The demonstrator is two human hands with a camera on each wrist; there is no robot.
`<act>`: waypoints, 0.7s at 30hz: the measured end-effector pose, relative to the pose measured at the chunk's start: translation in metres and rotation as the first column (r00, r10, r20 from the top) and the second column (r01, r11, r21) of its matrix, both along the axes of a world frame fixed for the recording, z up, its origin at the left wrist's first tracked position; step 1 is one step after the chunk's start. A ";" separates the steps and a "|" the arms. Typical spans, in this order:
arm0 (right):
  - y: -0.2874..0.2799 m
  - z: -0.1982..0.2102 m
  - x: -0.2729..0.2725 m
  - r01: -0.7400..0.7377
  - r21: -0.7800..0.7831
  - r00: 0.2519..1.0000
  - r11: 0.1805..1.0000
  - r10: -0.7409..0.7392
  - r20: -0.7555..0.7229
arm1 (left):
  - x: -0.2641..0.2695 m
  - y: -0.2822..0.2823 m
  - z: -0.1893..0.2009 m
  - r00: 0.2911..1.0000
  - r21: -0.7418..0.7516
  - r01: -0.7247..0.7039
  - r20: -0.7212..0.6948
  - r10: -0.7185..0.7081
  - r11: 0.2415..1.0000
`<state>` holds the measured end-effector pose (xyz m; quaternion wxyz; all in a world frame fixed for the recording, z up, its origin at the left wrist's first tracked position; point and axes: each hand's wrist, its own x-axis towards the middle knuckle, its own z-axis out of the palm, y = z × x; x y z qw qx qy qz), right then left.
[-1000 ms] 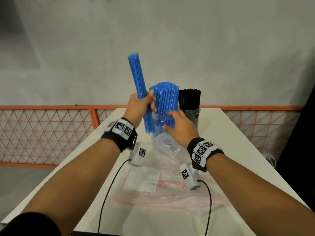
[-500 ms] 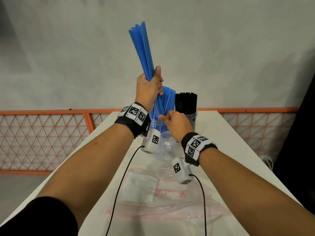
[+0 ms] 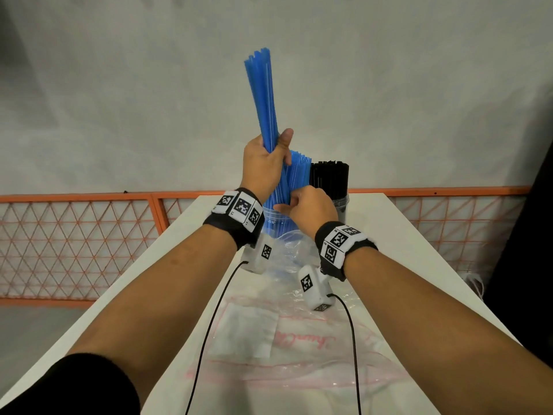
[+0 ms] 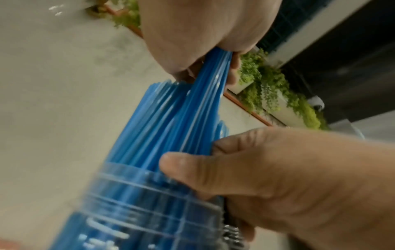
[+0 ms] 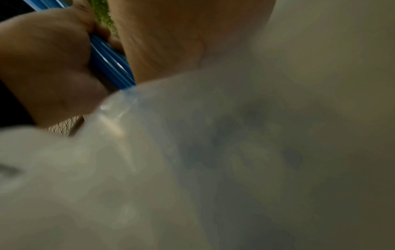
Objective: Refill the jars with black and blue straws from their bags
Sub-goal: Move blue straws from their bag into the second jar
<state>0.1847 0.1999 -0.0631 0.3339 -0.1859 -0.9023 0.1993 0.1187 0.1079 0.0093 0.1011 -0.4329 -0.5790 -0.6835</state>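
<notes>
Across the frame's lower half runs the white table [image 3: 398, 235], w/ clear plastic bags [image 3: 302, 348] lying at 6 o'clock. At centre stands the clear jar [image 4: 149, 209] packed w/ blue straws [image 3: 297, 172]; the black-straw jar [image 3: 330, 178] is touching it at 3 o'clock. L hand [image 3: 263, 166] at 12 o'clock of the jar, fingers clamped round a bundle of blue straws [image 3: 263, 97], lower ends among the jar's straws. R hand [image 3: 311, 206] pinches the jar's straws just above the rim.
</notes>
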 end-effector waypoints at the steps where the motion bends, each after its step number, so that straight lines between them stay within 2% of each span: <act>1: 0.000 0.000 0.000 -0.005 -0.008 1.000 1.000 0.005 0.002 | -0.002 0.001 -0.003 0.999 -0.032 -0.031 -0.030 0.030 0.999; 4: 0.000 -0.001 0.003 -0.020 -0.031 1.000 0.999 0.020 -0.009 | -0.011 0.003 -0.010 0.991 -0.132 -0.109 -0.089 0.097 0.985; 8: -0.002 -0.001 0.005 -0.037 -0.056 0.999 0.998 0.035 -0.025 | -0.017 0.009 -0.018 0.937 -0.312 -0.331 -0.223 0.270 0.891; 10: -0.003 -0.001 0.005 -0.040 -0.056 0.999 0.998 0.038 -0.020 | -0.017 0.011 -0.017 0.922 -0.335 -0.369 -0.252 0.295 0.867; 14: -0.003 -0.001 0.005 -0.034 -0.049 0.999 0.998 0.034 -0.002 | -0.012 0.008 0.009 0.980 -0.272 -0.180 -0.134 0.149 0.945; 16: -0.003 -0.001 0.005 -0.025 -0.043 1.000 0.999 0.025 0.006 | -0.010 0.011 0.034 0.986 -0.214 -0.149 -0.110 0.127 0.965; 18: -0.004 0.000 0.005 -0.023 -0.036 0.999 0.999 0.024 0.022 | -0.010 0.016 0.061 0.964 -0.157 -0.198 -0.208 0.164 0.968; 21: -0.003 0.002 0.007 -0.019 -0.028 0.999 0.999 0.021 0.050 | -0.007 0.022 0.103 0.889 -0.135 -0.276 -0.412 0.200 0.952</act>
